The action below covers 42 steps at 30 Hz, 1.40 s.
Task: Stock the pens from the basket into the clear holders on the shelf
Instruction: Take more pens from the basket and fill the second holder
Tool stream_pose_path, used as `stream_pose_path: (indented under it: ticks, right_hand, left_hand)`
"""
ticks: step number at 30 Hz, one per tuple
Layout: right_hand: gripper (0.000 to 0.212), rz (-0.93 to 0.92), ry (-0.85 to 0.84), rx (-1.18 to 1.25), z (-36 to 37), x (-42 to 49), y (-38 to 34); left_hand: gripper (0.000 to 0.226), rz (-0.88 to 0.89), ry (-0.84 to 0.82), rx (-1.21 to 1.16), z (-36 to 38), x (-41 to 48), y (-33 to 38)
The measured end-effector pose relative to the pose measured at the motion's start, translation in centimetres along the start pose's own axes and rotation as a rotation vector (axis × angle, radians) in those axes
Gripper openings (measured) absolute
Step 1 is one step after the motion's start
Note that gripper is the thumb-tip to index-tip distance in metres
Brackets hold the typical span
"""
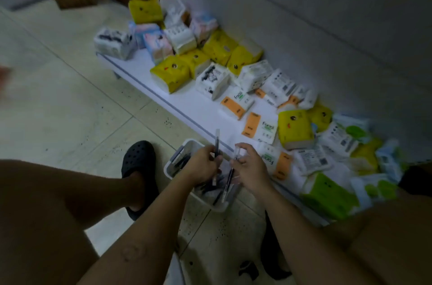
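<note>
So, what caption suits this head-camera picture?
Left hand and right hand each hold a pen over the white basket beside a shelf of tissue packs.

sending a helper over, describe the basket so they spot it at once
Find the low white shelf piled with tissue packs. On the floor by its front edge, next to a black clog, sits the basket. It is the only open white tub there, holding dark pens, under the left hand and right hand, each gripping a pen.
</note>
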State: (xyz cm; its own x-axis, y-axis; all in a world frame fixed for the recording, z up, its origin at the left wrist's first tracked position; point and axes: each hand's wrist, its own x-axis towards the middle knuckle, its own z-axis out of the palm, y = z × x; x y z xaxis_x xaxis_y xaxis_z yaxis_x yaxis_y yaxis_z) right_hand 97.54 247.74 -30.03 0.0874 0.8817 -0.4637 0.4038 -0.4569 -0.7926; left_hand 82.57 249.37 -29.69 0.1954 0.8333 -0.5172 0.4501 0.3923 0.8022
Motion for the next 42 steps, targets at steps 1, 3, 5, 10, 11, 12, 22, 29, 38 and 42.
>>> stream_pose_path:
  ticks: [1,3,5,10,11,12,22,29,38,42]
  right_hand:
    - [0.031,-0.049,0.031,0.0,-0.8,-0.8,-1.0]
    - [0.028,-0.118,0.09,0.044,-2.6,-2.4,-2.7]
    - [0.03,-0.175,0.133,0.101,-4.4,-3.9,-4.2]
    - [0.038,-0.319,0.207,0.166,-8.7,-7.9,-7.9]
    - [0.038,-0.366,0.226,0.158,-9.4,-8.6,-8.7]
    - [0.037,-0.408,0.249,0.148,-10.2,-9.1,-9.5]
    - [0.042,-0.71,0.337,0.129,-16.8,-16.0,-18.2]
    - [0.038,-0.868,0.399,0.052,-21.1,-22.1,-23.5]
    - [0.041,-1.046,0.532,0.126,-28.5,-27.4,-29.1]
    - [0.039,-1.088,0.605,0.136,-31.9,-28.0,-31.0]
  left_hand:
    - [0.023,0.039,0.022,0.016,-0.1,-0.8,1.3]
    - [0.024,0.114,0.045,0.04,-0.3,-2.3,3.7]
    - [0.031,0.186,0.039,0.034,-0.4,-3.5,5.9]
    - [0.074,0.412,-0.03,-0.088,-0.9,-6.8,11.7]
    - [0.08,0.456,-0.044,-0.093,-1.1,-7.6,13.1]
    - [0.086,0.496,-0.051,-0.085,-1.3,-8.3,14.3]
    - [0.08,0.694,-0.227,-0.063,-3.8,-15.7,24.2]
    - [0.061,0.886,-0.189,-0.106,-4.2,-19.8,30.9]
    - [0.023,1.175,-0.003,-0.147,-3.0,-24.5,40.6]
    - [0.018,1.22,0.069,-0.099,-2.2,-24.2,44.4]
